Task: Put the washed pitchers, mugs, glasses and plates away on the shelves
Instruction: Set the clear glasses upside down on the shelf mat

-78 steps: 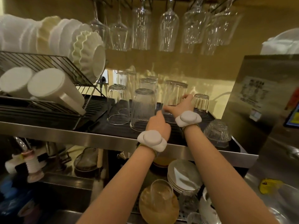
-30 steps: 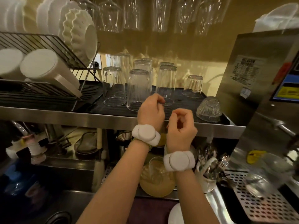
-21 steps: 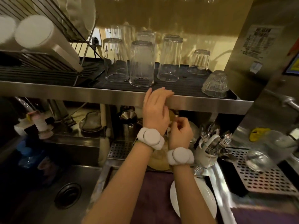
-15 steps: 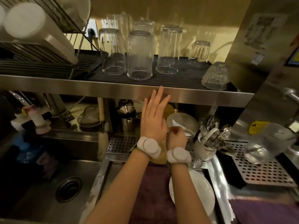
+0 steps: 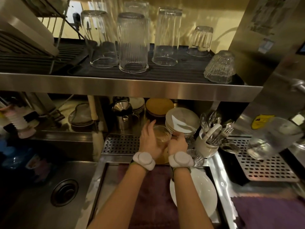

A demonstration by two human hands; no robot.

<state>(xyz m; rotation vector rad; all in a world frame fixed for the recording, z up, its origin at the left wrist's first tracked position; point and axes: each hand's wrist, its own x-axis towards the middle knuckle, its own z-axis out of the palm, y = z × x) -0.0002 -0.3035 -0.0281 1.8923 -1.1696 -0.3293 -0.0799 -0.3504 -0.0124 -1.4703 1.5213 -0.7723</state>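
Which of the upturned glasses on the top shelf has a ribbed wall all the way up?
The tall ribbed glass, second from the left in the front row. Its tall neighbours are smooth, and the textured tumbler far right is short.

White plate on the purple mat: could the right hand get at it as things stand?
Probably yes. The white plate lies uncovered just beneath the right forearm, nothing stacked on it, though the right hand is now at the glass and would have to draw back.
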